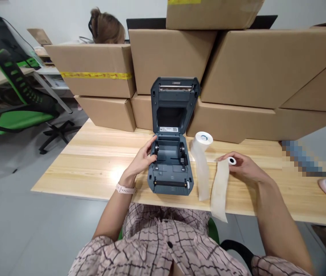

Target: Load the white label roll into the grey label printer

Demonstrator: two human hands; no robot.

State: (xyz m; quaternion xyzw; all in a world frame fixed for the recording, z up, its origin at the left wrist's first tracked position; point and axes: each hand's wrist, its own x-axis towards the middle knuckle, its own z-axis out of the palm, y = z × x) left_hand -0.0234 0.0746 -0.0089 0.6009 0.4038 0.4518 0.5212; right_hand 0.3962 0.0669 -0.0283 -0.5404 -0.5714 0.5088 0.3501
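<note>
Fingers of the left hand (141, 159) rest spread against the open label printer (170, 161), steadying it best, while the right hand (244, 166) pinches a small paper roll (231, 161).

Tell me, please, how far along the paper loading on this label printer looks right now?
Done: the printer has its lid up and its roll bay is empty. In hand: the left hand touches the printer's left side, while the right hand rests on a small roll with its strip trailing. Left: neither that nor the bigger roll sits inside, and the lid is unclosed.
</note>
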